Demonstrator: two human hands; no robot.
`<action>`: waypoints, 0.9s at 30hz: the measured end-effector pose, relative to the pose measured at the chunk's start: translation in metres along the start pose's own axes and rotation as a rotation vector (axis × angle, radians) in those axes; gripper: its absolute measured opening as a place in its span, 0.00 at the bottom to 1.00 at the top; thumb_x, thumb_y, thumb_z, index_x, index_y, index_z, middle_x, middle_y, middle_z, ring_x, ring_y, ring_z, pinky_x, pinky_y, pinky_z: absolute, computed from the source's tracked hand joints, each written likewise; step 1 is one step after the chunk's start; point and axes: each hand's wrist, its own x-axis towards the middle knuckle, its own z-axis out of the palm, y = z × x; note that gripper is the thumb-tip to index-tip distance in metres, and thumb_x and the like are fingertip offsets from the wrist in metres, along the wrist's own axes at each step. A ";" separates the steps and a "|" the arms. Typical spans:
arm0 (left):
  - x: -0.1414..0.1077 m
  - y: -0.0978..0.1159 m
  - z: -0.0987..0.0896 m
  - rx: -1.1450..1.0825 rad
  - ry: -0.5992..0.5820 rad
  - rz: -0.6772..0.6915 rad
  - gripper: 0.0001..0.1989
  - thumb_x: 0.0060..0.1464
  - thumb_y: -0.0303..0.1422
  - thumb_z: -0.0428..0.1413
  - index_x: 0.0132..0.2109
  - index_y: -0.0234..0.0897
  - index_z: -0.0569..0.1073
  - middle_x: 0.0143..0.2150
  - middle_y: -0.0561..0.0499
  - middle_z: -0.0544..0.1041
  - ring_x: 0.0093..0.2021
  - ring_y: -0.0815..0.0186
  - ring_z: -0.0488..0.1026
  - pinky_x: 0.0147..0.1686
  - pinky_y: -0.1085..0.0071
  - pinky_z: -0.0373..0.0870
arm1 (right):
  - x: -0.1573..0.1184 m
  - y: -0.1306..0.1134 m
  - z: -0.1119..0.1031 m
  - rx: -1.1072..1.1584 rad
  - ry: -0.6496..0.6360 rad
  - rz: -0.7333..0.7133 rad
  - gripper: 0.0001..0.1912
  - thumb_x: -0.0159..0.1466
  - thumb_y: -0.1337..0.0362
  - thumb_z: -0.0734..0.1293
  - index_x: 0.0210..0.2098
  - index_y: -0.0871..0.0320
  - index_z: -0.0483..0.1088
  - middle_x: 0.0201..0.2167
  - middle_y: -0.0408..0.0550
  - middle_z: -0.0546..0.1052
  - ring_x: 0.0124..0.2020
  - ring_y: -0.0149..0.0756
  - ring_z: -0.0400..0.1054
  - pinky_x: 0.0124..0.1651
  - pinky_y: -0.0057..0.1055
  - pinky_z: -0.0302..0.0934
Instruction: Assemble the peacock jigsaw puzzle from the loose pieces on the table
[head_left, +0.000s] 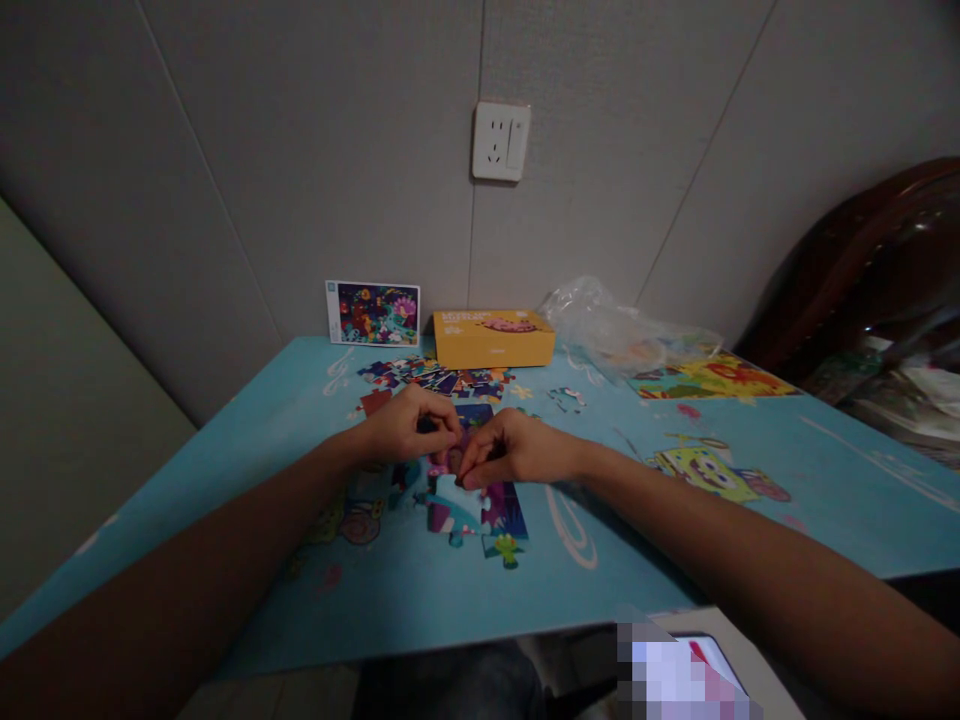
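Observation:
A partly joined jigsaw puzzle (pixel 459 508) in purple, pink and light blue lies on the table in front of me. My left hand (pixel 420 425) is over its upper left part, thumb and fingers bent together; what they hold, if anything, is hidden. Close beside it, my right hand (pixel 510 450) has its thumb and forefinger pinched at a puzzle piece in the middle of the picture. A frog piece (pixel 505 549) sits at the puzzle's lower right corner. Behind my hands, loose puzzle pieces (pixel 431 375) are heaped.
A picture card (pixel 373 313) leans against the wall, beside a yellow box (pixel 493 340). Further right are a clear plastic bag (pixel 615 325) and a bright printed sheet (pixel 712 377). A few joined pieces (pixel 567 399) lie apart. The blue tablecloth (pixel 360 610) has cartoon prints.

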 end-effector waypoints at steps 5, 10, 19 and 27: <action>0.001 0.001 -0.001 0.128 -0.008 0.075 0.08 0.52 0.30 0.55 0.31 0.31 0.77 0.27 0.49 0.75 0.28 0.70 0.71 0.28 0.76 0.66 | -0.005 -0.006 0.007 -0.141 -0.056 -0.068 0.11 0.56 0.58 0.72 0.32 0.61 0.79 0.25 0.46 0.79 0.25 0.30 0.69 0.30 0.26 0.61; 0.000 0.002 -0.001 0.163 -0.029 0.079 0.07 0.51 0.29 0.55 0.32 0.32 0.77 0.27 0.51 0.75 0.28 0.70 0.71 0.29 0.77 0.65 | -0.004 -0.006 0.011 -0.295 -0.087 -0.157 0.09 0.57 0.61 0.73 0.33 0.62 0.80 0.25 0.43 0.77 0.24 0.26 0.66 0.29 0.23 0.58; 0.001 -0.002 -0.001 0.181 -0.047 0.121 0.07 0.52 0.27 0.54 0.35 0.32 0.78 0.28 0.51 0.75 0.29 0.70 0.72 0.31 0.76 0.66 | -0.008 -0.013 0.012 -0.540 -0.104 -0.277 0.23 0.51 0.55 0.77 0.44 0.59 0.77 0.33 0.43 0.73 0.31 0.30 0.66 0.34 0.25 0.58; 0.000 -0.001 -0.001 0.181 -0.060 0.095 0.07 0.51 0.26 0.55 0.34 0.32 0.79 0.28 0.51 0.75 0.29 0.70 0.71 0.32 0.76 0.64 | -0.015 -0.025 0.015 -0.678 -0.190 -0.366 0.30 0.51 0.56 0.77 0.50 0.60 0.73 0.42 0.50 0.74 0.38 0.35 0.68 0.42 0.29 0.61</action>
